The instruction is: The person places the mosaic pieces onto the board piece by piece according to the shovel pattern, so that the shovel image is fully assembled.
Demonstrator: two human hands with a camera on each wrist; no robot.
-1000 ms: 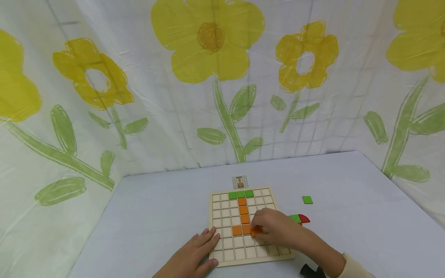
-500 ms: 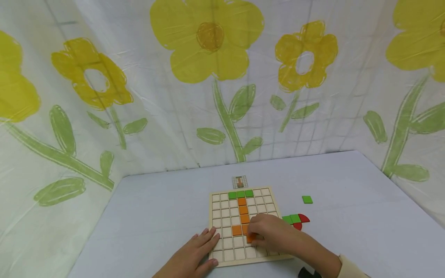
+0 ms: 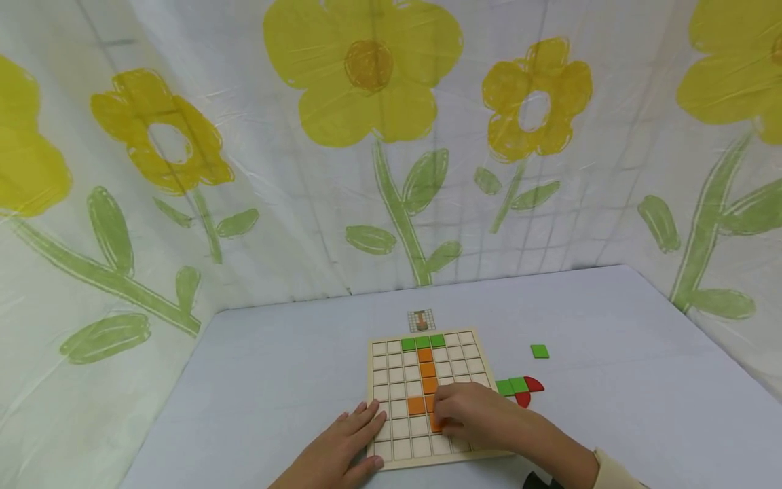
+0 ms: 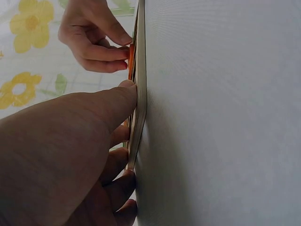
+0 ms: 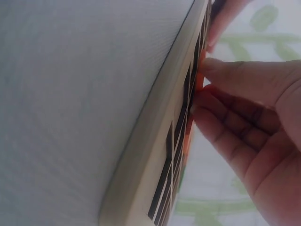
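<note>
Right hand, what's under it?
The board, with orange tiles poking out from under the right hand; whatever lies directly beneath the hand is covered, so I can't tell.

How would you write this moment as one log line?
left grip: rests on board, left edge | right grip: pinches lowest orange tile | top row: three green tiles | card: beyond board

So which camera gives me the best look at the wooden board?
The head camera: it looks down on the board, showing most of its face, though the right hand covers part. The left wrist camera shows it nearly edge-on; the right wrist camera shows one side and a steeply slanted strip of its face.
</note>
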